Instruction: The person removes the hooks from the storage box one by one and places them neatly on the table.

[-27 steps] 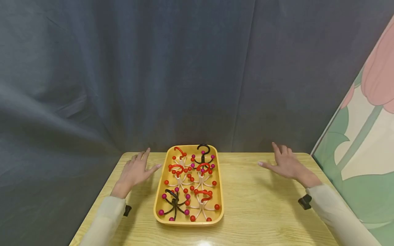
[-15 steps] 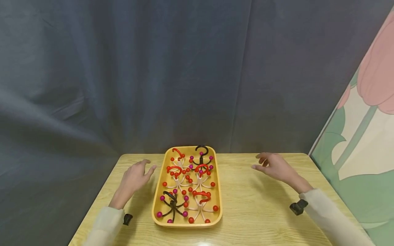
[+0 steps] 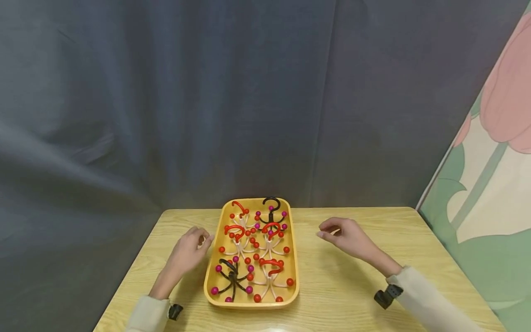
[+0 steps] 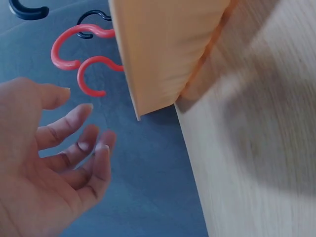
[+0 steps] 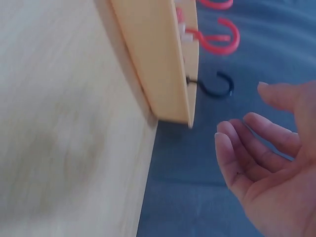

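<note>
A yellow tray [image 3: 250,305] holds several small claw hangers, each with a curved hook on top and splayed arms tipped with balls. Two are black with purple balls: one at the front left [image 3: 233,276], one at the back right [image 3: 271,216]. The others are white with red hooks and red balls, such as the front right hanger [image 3: 273,261]. My left hand [image 3: 186,253] hovers beside the tray's left rim, fingers loosely bent, holding nothing. Whether it touches the rim is unclear. To the tray's right, apart from it, my right hand [image 3: 352,240] is raised above the table with relaxed, bent fingers and holds nothing.
The tray stands on a light wooden table [image 3: 336,295], near its back edge. Behind rises a dark blue-grey curtain [image 3: 249,101]. A panel with a printed tulip [image 3: 504,106] borders the right side. Each wrist carries a black device, such as the right one [image 3: 387,296].
Both hands have moved inward toward the tray, the right one farther. Their fingers have gone from spread to bent. The tray and hangers stay in place while the head view shifts slightly.
</note>
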The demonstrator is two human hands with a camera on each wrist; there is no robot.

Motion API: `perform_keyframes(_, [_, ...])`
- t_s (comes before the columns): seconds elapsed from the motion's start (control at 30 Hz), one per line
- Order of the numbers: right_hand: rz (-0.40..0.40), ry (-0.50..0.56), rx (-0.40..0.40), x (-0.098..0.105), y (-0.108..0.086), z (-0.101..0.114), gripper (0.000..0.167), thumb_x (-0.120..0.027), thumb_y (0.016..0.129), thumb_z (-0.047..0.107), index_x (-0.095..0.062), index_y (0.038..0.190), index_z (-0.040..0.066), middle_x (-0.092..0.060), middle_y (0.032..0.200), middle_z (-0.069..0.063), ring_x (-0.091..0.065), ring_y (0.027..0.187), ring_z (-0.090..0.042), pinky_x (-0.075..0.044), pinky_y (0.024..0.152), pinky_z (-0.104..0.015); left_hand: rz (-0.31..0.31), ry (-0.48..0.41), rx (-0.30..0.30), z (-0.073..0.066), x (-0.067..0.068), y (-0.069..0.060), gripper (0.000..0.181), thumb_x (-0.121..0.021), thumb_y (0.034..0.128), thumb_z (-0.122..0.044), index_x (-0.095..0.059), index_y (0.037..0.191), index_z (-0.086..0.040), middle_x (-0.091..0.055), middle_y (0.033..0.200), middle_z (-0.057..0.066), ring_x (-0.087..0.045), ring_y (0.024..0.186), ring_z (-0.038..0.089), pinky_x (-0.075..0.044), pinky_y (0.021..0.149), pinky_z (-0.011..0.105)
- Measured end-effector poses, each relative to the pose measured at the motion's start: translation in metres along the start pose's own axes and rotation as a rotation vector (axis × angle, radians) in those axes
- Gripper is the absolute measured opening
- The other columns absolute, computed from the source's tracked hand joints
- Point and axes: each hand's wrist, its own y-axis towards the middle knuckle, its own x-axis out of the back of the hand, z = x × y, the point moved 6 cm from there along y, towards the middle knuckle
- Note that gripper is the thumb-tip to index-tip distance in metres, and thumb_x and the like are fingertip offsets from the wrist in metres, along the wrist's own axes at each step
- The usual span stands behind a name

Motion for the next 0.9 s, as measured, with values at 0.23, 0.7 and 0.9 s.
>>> perform_keyframes(0.23, [0.051, 0.101, -0.013, -0.018, -0.005, 0.02, 0.015, -0.075, 0.098, 0.022, -0.078, 0.108, 0.012, -0.078, 0.102, 0.001, -0.071, 0.093, -0.01, -0.06, 0.078, -0.024, 0.036, -0.118, 0.04, 0.005, -0.008, 0.001, 0.031, -0.066, 0.1041, -0.025, -0.07, 0.123, -0.001, -0.07, 0.114, 0.016, -0.069, 0.102, 0.031, -0.06, 0.088, 0.048])
perform_keyframes(0.7, [0.212, 0.338, -0.01, -0.048, -0.016, 0.053, 0.036, -0.08, 0.094, 0.03, -0.074, 0.121, 0.007, -0.077, 0.12, -0.013, -0.075, 0.11, -0.028, -0.061, 0.086, -0.021, 0.228, -0.451, 0.263, 0.03, -0.026, 0.021, 0.047, -0.056, 0.1093, -0.027, -0.056, 0.145, 0.005, -0.067, 0.127, 0.027, -0.074, 0.102, 0.035, -0.064, 0.084, 0.045])
perform_keyframes(0.9, [0.243, 0.375, -0.027, -0.061, -0.021, 0.057, 0.046, -0.08, 0.094, 0.03, -0.07, 0.133, 0.007, -0.074, 0.131, -0.015, -0.071, 0.12, -0.039, -0.062, 0.095, -0.03, 0.355, -0.63, 0.395, 0.034, -0.037, 0.023, 0.046, -0.049, 0.1112, -0.025, -0.052, 0.146, 0.006, -0.06, 0.135, 0.031, -0.073, 0.105, 0.03, -0.064, 0.09, 0.049])
